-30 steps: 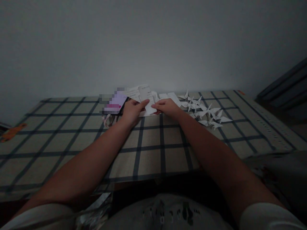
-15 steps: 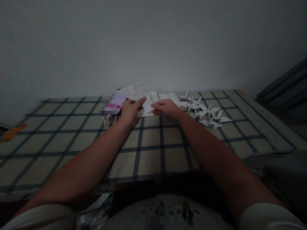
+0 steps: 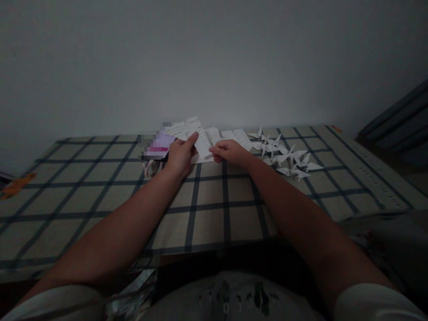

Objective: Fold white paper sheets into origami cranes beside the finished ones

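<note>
A sheet of printed paper (image 3: 201,141) stands tilted between my two hands above the table. My left hand (image 3: 181,154) is closed on its left side, thumb on top. With fingertips pinched, my right hand (image 3: 230,151) grips the sheet's lower right corner. Beneath and behind it lie more white papers (image 3: 212,133), partly covered by my hands. Just left of my left hand rests a purple and pink item (image 3: 159,145), partly blurred out, with a pale strap (image 3: 150,168) below it.
Several folded paper cranes (image 3: 290,158) lie in a group to the right, beside loose printed sheets (image 3: 239,137). A checked cloth (image 3: 210,209) covers the table, which stands against a grey wall (image 3: 214,62). At the far right is a dark slatted object (image 3: 397,111).
The sheet between my hands has turned a little and now appears flatter and more upright. My left thumb has shifted slightly up and left; my right hand has barely moved.
</note>
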Tool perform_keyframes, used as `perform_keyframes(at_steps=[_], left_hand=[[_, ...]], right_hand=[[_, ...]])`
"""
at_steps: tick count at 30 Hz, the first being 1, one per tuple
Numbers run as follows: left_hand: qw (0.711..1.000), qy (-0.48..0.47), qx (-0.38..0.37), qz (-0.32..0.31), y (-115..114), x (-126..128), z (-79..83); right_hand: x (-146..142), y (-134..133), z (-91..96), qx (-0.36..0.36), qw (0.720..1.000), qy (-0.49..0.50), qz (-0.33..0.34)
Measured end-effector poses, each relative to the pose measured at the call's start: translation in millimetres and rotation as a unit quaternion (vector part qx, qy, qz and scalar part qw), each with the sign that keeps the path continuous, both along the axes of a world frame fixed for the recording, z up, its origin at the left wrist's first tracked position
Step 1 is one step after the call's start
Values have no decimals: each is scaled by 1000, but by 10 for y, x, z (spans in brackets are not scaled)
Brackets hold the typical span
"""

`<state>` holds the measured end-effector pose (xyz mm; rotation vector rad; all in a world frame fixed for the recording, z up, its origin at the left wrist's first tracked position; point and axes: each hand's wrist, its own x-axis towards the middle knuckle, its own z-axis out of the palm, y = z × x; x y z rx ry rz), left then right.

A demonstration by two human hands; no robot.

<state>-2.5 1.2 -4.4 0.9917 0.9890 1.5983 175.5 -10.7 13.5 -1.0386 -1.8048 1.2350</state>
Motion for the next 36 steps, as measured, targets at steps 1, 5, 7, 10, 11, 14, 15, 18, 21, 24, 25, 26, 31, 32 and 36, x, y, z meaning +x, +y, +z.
perform_keyframes(at_steps=[1,5,7,10,11,14,15,18,21,24,25,26,31,32,36], left_hand=[[1000,1,0,-7,0,-4,-3],[996,15,-6,-82,-28,0,-20],[991,28,-26,-124,-52,13,-37],[985,55,-44,-159,-83,33,-61],[984,63,-43,-162,-88,36,-66],[985,81,-34,-151,-91,30,-71],[985,86,-33,-149,-89,24,-73],[981,114,-28,-155,-81,5,-86],[974,157,-23,-164,-75,-9,-105],[972,171,-25,-157,-76,-10,-110],[973,169,-25,-154,-79,-7,-108],[974,166,-23,-152,-83,-2,-105],[973,163,-15,-160,-84,22,-105],[974,162,-17,-157,-79,22,-112],[976,161,-16,-146,-54,17,-143]], right_hand=[[-2,-1,-3,1,1000,2,5],[-5,30,-19,-6,1000,14,7],[3,64,-32,1,999,36,-12],[24,117,-62,24,996,69,-40],[30,130,-73,29,996,78,-44],[35,159,-102,21,994,100,-40],[33,169,-112,11,993,112,-41],[26,208,-142,-23,984,162,-70],[29,246,-167,-35,974,197,-102],[33,252,-166,-44,969,218,-105],[34,247,-159,-49,968,224,-103],[35,240,-151,-52,968,226,-101],[40,209,-108,-35,973,188,-126],[40,207,-104,-32,974,184,-130],[40,211,-101,-19,975,177,-134]])
